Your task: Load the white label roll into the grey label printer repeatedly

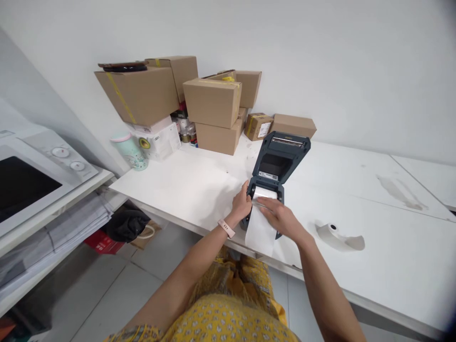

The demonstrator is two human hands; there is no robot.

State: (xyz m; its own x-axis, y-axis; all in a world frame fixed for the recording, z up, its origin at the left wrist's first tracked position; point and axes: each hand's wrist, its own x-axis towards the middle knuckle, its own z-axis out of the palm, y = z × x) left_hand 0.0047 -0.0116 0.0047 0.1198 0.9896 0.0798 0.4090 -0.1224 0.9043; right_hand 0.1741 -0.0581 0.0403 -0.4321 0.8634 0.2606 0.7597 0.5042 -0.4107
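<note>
A dark grey label printer (276, 164) stands near the table's front edge with its lid raised. In its bay lies a white paper roll (266, 192), and a paper strip (259, 232) runs from it over the front edge. My left hand (242, 205) grips the printer's left side, thumb upward beside the roll. My right hand (280, 216) lies over the strip with its fingers stretched out, touching the paper just in front of the roll. A second, partly unrolled paper roll (333, 237) rests on the table to the right.
Cardboard boxes (212, 102) are stacked along the wall at the back of the white table (199, 190). A mint-green tumbler (130, 151) stands at the table's left end. Further left, a white microwave (46, 166) sits on a shelf. A smear marks the tabletop at right.
</note>
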